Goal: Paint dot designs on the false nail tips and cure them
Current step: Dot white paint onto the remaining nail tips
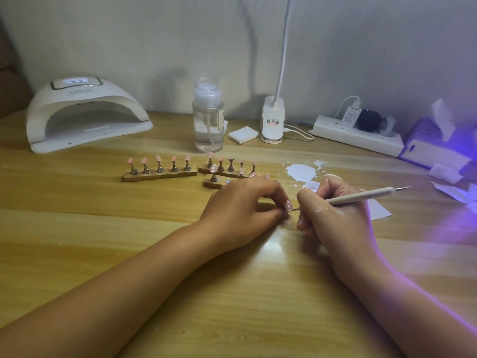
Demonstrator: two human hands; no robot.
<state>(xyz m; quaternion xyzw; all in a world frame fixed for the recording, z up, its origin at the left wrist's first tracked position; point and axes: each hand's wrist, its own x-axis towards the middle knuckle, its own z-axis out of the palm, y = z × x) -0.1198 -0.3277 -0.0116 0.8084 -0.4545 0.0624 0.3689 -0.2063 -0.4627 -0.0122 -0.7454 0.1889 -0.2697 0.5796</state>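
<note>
left hand (244,208) pinching nail tip (288,205), right hand (333,210) gripping dotting pen (361,196)

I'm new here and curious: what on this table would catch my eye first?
At the middle, the left hand pinches a pink nail tip while the right hand holds a dotting pen with its point at the tip. Behind them stand rows of pink tips on wooden stands, with a white curing lamp at the back left. A violet glow spills in from the right edge.
</note>
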